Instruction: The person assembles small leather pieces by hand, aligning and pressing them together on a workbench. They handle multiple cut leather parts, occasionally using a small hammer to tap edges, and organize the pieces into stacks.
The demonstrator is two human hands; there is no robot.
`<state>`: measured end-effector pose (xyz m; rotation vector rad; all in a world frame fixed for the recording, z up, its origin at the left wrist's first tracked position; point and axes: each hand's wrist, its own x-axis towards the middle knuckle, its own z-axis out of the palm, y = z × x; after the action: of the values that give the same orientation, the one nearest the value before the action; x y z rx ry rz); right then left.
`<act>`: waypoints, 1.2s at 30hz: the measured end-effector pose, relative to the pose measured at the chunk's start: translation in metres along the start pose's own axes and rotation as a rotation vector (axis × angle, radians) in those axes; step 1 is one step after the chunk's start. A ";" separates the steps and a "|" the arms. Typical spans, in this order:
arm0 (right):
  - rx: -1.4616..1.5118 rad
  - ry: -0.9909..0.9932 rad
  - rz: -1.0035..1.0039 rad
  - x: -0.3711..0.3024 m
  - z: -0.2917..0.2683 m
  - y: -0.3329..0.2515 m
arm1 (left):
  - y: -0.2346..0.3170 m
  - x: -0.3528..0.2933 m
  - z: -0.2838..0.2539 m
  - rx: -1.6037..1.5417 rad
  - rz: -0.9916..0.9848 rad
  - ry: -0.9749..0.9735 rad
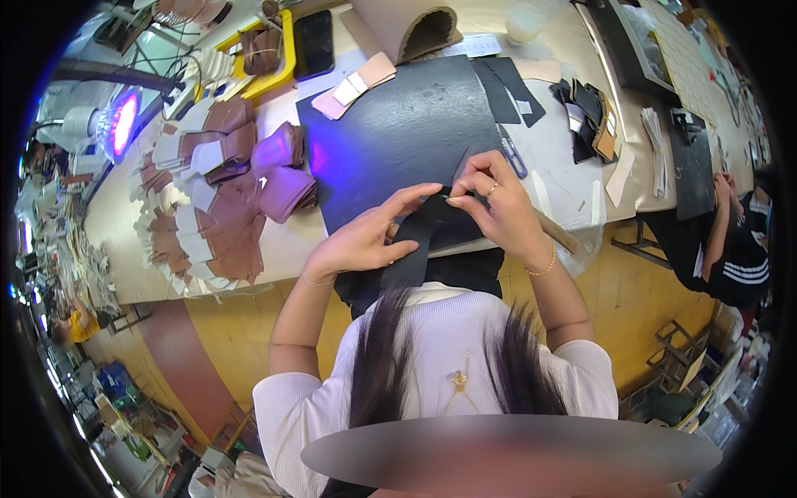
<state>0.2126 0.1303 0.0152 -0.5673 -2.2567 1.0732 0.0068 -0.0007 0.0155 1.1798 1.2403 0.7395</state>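
A strip of black leather-like material [408, 261] bends over the near edge of the table in front of me. My left hand [361, 241] grips it from the left, thumb on top. At its far end my right hand [506, 212] has thumb and forefinger pinched together. A small light glint shows at those fingertips, but I cannot make out what they hold. Both hands are over the near edge of a black mat [390, 116]. Near the right hand lie a blue-handled tool [515, 155] and a wooden stick [558, 232].
Stacks of brown leather pieces [228, 217] cover the left of the table, beneath a glowing purple lamp [124, 124]. Behind are a yellow tray [288, 54], a phone [314, 43] and a rolled sheet [419, 29]. Black and tan pieces [589, 116] lie right; a co-worker [735, 249] sits beyond.
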 end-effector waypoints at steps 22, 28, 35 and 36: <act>-0.011 0.040 -0.389 0.008 0.004 -0.014 | -0.021 0.009 0.013 -0.637 0.180 0.339; 0.223 -0.019 -0.073 -0.029 -0.050 -0.016 | -0.019 0.005 -0.026 -0.730 0.135 0.534; -0.503 0.275 0.899 -0.135 -0.136 0.039 | -0.012 0.022 -0.051 -0.141 -0.071 0.525; -0.494 0.229 1.006 -0.151 -0.141 0.050 | -0.015 0.030 -0.052 -0.043 -0.017 0.532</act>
<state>0.4238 0.1487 0.0009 -2.0516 -1.9959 0.7517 -0.0385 0.0368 -0.0036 0.9635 1.6561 1.1065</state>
